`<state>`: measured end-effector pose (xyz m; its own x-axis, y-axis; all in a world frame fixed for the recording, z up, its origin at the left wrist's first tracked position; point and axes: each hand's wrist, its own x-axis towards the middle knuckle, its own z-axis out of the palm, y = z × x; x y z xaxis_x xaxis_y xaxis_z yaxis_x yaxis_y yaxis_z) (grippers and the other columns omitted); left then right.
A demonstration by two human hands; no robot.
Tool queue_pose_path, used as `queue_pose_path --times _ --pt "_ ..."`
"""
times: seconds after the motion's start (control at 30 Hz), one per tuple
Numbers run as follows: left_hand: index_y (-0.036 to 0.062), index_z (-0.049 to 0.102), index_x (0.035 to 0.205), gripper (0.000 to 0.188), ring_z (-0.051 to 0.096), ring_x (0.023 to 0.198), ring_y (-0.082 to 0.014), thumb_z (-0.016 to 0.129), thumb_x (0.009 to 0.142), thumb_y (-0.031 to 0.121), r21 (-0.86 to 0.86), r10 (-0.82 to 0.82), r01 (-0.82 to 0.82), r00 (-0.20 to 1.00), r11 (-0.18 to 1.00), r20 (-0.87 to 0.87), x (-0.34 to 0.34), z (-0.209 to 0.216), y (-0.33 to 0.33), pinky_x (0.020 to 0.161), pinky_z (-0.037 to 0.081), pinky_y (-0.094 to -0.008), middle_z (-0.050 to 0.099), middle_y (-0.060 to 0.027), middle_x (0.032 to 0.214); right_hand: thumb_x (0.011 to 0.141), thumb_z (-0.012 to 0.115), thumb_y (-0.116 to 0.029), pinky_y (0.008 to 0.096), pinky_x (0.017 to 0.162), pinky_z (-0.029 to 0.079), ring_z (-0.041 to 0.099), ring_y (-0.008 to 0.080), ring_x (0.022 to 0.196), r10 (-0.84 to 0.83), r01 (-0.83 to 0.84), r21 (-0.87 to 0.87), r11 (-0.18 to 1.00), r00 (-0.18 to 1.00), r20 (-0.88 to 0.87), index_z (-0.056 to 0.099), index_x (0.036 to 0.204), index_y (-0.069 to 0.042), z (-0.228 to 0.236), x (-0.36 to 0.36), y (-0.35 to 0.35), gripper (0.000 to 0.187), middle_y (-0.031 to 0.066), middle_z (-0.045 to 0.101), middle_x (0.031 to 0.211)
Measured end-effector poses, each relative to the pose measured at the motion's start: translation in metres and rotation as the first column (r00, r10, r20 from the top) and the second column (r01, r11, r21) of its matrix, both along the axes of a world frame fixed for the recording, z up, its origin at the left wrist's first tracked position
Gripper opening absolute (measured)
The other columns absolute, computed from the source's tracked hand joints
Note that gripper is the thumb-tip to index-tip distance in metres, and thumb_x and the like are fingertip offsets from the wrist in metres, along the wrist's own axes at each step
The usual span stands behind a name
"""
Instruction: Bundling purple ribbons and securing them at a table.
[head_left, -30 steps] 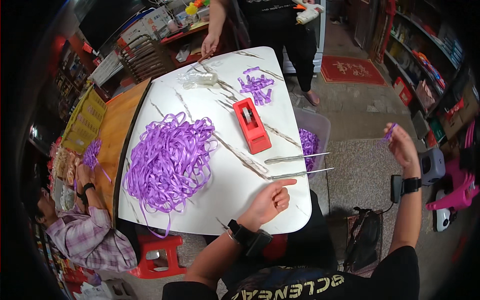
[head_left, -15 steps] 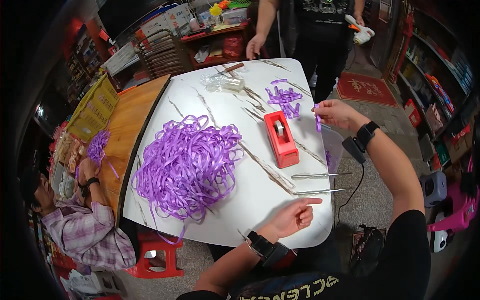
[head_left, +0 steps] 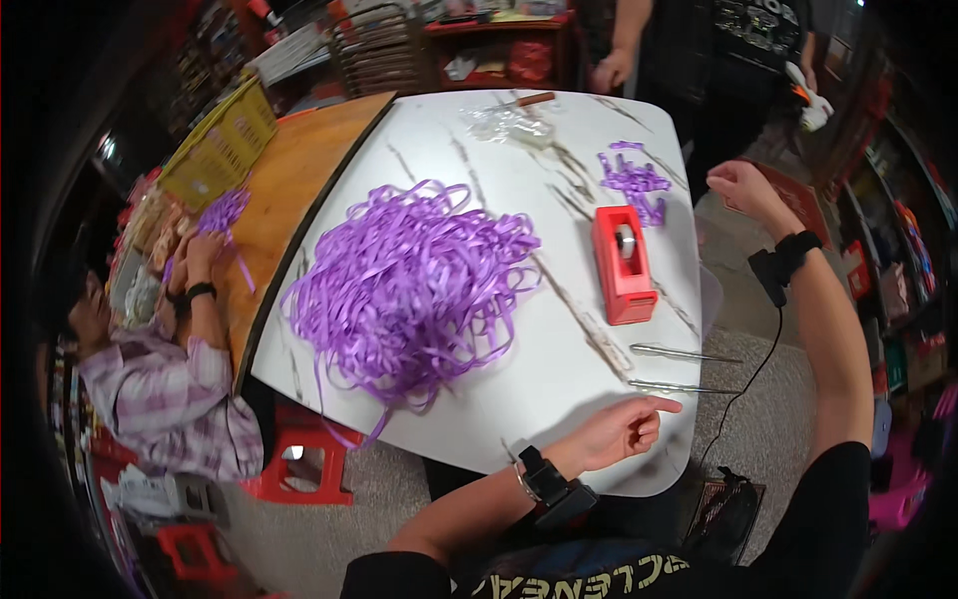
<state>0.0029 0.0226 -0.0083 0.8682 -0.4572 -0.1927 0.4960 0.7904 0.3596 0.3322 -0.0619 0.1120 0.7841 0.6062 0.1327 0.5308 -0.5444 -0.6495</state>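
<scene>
My left hand (head_left: 614,436) rests at the near right of the white table (head_left: 559,399), index finger stretched out, the others curled, with nothing visible in it. Past the table's right edge hangs my right hand (head_left: 743,187), its fingers curled in; whatever it may hold is hidden. Closest to it on the table lies a small heap of short purple ribbon pieces (head_left: 637,180). A red tape dispenser (head_left: 627,285) stands just nearer. Two thin metal rods (head_left: 689,353) jut over the right edge, beyond my left hand. A big tangle of purple ribbon (head_left: 419,290) covers the left half.
A clear plastic bag (head_left: 514,125) and a brown-handled tool (head_left: 536,99) lie at the far edge. A translucent bin (head_left: 711,295) sits below the right edge. At left, a person (head_left: 165,389) handles purple ribbon at a wooden table (head_left: 279,175); another person (head_left: 743,70) stands opposite.
My right hand has moved outward from the table's edge and its fingers have curled; the purple ribbon piece it held no longer shows. The view has shifted. My left hand keeps its pose.
</scene>
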Motion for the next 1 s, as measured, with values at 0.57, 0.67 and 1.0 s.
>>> queue_pose_path --times 0.57,0.67,1.0 --pt "0.0041 0.047 0.090 0.018 0.029 0.052 -0.0083 0.040 0.085 0.020 0.044 0.558 -0.556 0.826 0.830 -0.086 -0.059 0.019 0.069 0.049 0.026 -0.0197 0.027 0.0033 0.058 0.056 0.066 -0.023 0.0334 0.058 0.048 0.060 0.0260 0.067 0.603 -0.375 -0.679 0.631 0.788 0.124 0.063 0.068 -0.002 -0.036 -0.189 0.201 0.024 0.0132 0.060 0.067" --pt "0.0029 0.047 0.098 0.022 0.035 0.057 -0.0087 0.040 0.085 0.020 0.215 0.642 -0.615 0.761 0.759 -0.090 -0.060 0.033 0.078 0.051 0.029 -0.0194 0.034 0.0023 0.062 0.061 0.063 -0.022 0.0340 0.058 0.048 0.061 0.0260 0.067 0.531 -0.270 -0.637 0.722 0.807 0.259 0.062 0.068 -0.001 -0.050 -0.175 0.197 0.022 0.0141 0.061 0.071" --pt "0.0025 0.044 0.113 0.036 0.044 0.102 -0.0189 0.040 0.086 0.025 0.468 0.742 -0.688 0.663 0.555 0.095 -0.044 0.023 0.145 0.090 0.033 -0.0317 0.046 -0.0074 0.113 0.084 0.052 -0.025 0.0280 0.080 0.047 0.057 0.0130 0.088 0.725 -0.535 0.491 0.688 0.542 -0.425 0.056 0.090 -0.004 0.108 -0.174 0.163 0.022 0.0055 0.059 0.091"
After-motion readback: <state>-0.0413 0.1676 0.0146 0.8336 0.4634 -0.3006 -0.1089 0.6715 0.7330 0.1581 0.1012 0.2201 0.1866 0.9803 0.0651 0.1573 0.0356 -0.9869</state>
